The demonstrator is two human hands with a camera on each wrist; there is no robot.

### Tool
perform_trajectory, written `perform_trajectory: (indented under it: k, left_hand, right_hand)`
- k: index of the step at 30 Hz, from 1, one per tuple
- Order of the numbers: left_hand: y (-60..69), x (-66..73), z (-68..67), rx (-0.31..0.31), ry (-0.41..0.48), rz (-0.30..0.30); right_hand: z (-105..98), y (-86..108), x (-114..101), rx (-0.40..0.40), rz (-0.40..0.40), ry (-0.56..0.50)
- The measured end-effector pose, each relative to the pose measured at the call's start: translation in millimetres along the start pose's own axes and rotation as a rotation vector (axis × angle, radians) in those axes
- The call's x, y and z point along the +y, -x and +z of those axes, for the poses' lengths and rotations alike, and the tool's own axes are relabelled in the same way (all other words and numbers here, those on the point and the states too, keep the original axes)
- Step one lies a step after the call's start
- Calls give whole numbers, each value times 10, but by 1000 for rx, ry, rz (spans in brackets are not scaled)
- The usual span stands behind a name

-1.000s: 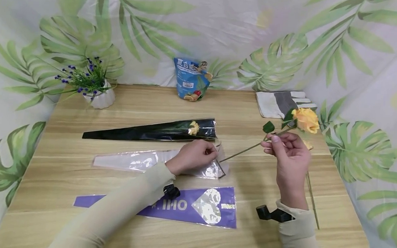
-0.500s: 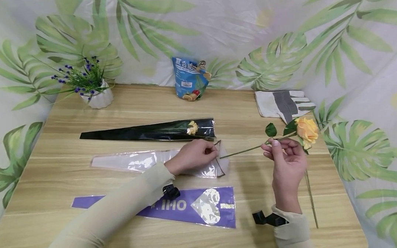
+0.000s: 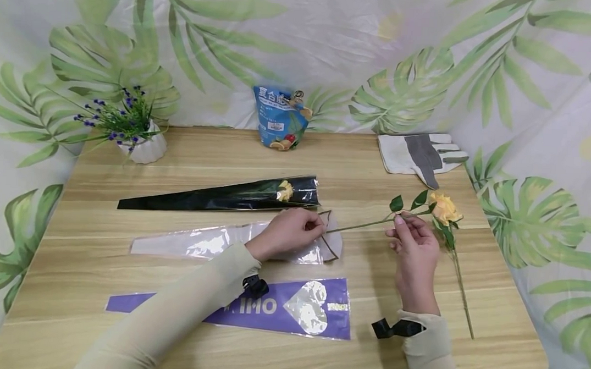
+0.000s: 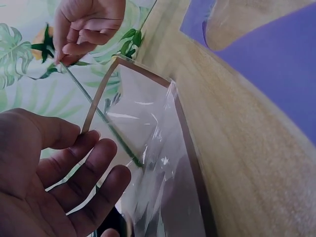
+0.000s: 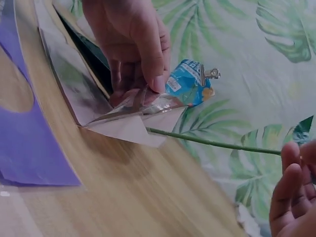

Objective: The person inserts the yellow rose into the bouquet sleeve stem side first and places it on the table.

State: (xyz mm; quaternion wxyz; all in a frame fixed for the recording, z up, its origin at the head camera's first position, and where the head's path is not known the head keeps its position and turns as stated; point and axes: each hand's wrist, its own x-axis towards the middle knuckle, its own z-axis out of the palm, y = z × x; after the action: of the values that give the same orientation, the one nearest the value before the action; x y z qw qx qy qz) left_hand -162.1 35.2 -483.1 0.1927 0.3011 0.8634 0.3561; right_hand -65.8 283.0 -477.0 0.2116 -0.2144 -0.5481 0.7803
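Note:
My left hand [image 3: 293,233] pinches the brown-edged mouth of a white sleeve with a clear front [image 3: 214,240], holding it raised. Between the thumb and fingers of my right hand [image 3: 415,247] is the stem of a yellow rose [image 3: 445,208], its bloom off to the right. In the left wrist view the green stem [image 4: 118,136] crosses the mouth, and its lower end shows through the clear film. A second rose's stem [image 3: 461,291] lies on the table beyond my right hand; its bloom is hidden behind the held one.
A black sleeve [image 3: 216,196] with a yellow rose inside lies behind the white one. Nearer me is a purple sleeve [image 3: 314,312] with a clear heart. Along the back stand a potted plant [image 3: 148,145], a blue pouch [image 3: 281,118] and a folded glove [image 3: 420,154].
My right hand has moved left and a little down with the rose, bringing its stem further into the white sleeve's mouth. The left hand keeps its pinch in nearly the same place.

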Motion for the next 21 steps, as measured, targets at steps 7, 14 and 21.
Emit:
perform_trajectory:
  k: [7, 14, 21]
  left_hand:
    - [-14, 2, 12, -2, -20, 7]
    - [-11, -37, 5, 20, -32, 16]
    - [-15, 7, -12, 26, -44, 60]
  right_hand:
    - [-45, -58, 30, -60, 74, 57]
    - [-79, -158, 21, -229, 149, 190]
    - [-73, -130, 81, -272, 161, 194]
